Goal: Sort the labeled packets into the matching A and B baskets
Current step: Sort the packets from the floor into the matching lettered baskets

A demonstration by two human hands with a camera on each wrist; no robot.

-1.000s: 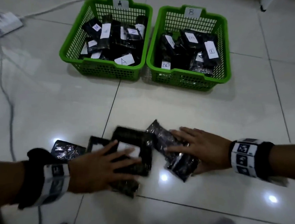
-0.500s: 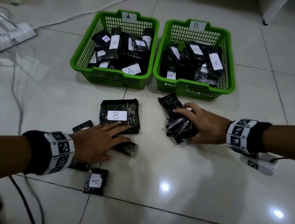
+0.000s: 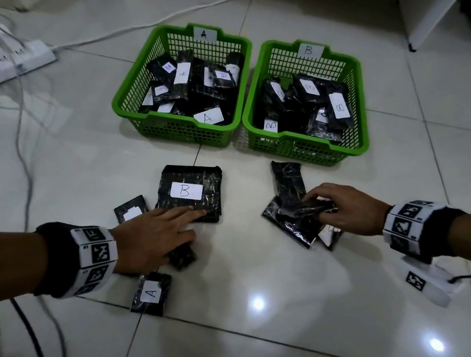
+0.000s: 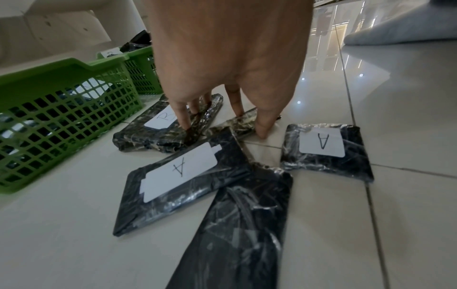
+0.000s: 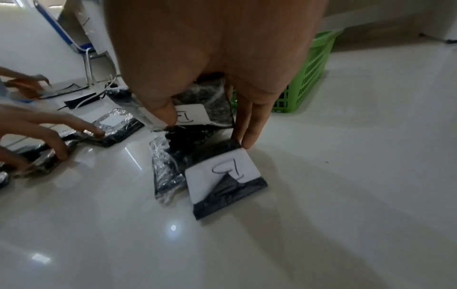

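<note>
Two green baskets stand side by side on the floor, basket A point(image 3: 187, 131) on the left and basket B point(image 3: 306, 149) on the right. Both hold several black packets. My left hand point(image 3: 176, 229) lies flat with straight fingers pressing on a large black packet labeled B point(image 3: 190, 193), also the large B packet point(image 4: 163, 125) in the left wrist view. My right hand point(image 3: 316, 208) curls its fingers round a black packet point(image 3: 313, 207) on a small heap. The right wrist view shows its thumb pinching this packet's edge point(image 5: 148, 115), with a B-labeled packet point(image 5: 225, 176) lying below.
Loose packets lie around my left hand: one labeled A point(image 3: 152, 293), a small one point(image 3: 131, 210), another A packet point(image 4: 180, 181) and an unlabeled one point(image 4: 242, 224). A long packet point(image 3: 288, 182) lies before basket B. A power strip point(image 3: 19, 60) and cables lie at the far left.
Both hands have pulled the pile apart into a left and a right group. The large B packet now lies face up. My right fingers have curled round a packet.
</note>
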